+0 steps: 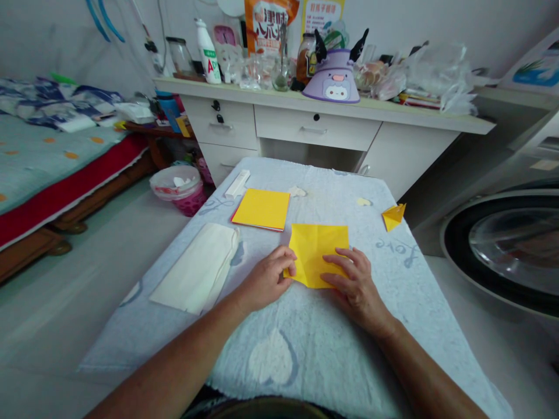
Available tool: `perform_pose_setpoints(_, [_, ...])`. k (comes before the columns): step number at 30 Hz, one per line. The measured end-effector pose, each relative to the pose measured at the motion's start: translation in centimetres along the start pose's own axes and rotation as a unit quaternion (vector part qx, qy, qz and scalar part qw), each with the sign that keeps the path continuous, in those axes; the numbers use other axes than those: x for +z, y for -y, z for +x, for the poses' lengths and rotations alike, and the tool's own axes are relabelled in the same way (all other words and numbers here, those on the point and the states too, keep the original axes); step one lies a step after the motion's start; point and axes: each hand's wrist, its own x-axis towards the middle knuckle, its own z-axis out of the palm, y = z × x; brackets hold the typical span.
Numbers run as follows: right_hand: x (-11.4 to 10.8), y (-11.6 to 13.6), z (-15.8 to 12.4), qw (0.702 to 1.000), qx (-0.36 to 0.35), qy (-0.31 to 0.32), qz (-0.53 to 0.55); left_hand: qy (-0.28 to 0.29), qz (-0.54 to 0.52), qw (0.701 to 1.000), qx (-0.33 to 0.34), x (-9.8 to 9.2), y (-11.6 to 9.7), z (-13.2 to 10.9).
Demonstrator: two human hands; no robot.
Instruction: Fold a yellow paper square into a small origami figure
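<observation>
A yellow sheet of origami paper (pixel 315 250) with a crease down it lies on the cloth-covered table. My left hand (pixel 274 273) pinches its left edge between thumb and fingers. Spread out over the sheet's right part are the fingers of my right hand (pixel 351 282); its thumb is mostly hidden. Just behind and to the left sits a stack of yellow paper (pixel 264 208). Off to the right, near the table's edge, is a small folded yellow paper piece (pixel 393 217).
On the table's left lie a folded white cloth or paper (pixel 198 270) and a narrow white box (pixel 238 184). Behind the table stands a white cabinet (pixel 317 122) crowded with jars, bags and a purple visor (pixel 334 75). A washing machine (pixel 506 233) is at right, a pink bin (pixel 187 198) at left.
</observation>
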Motion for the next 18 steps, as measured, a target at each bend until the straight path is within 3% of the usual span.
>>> perform_pose_setpoints(9, [0.6,1.2,0.4,0.989,-0.055,0.083,0.112,-0.011,0.271,0.961,0.061,-0.2,-0.2,-0.7])
perform_pose_setpoints(18, [0.7,2.0,0.4,0.983,-0.015,0.074,0.166,0.032,0.318,0.948,0.016,-1.7,-0.8,-1.0])
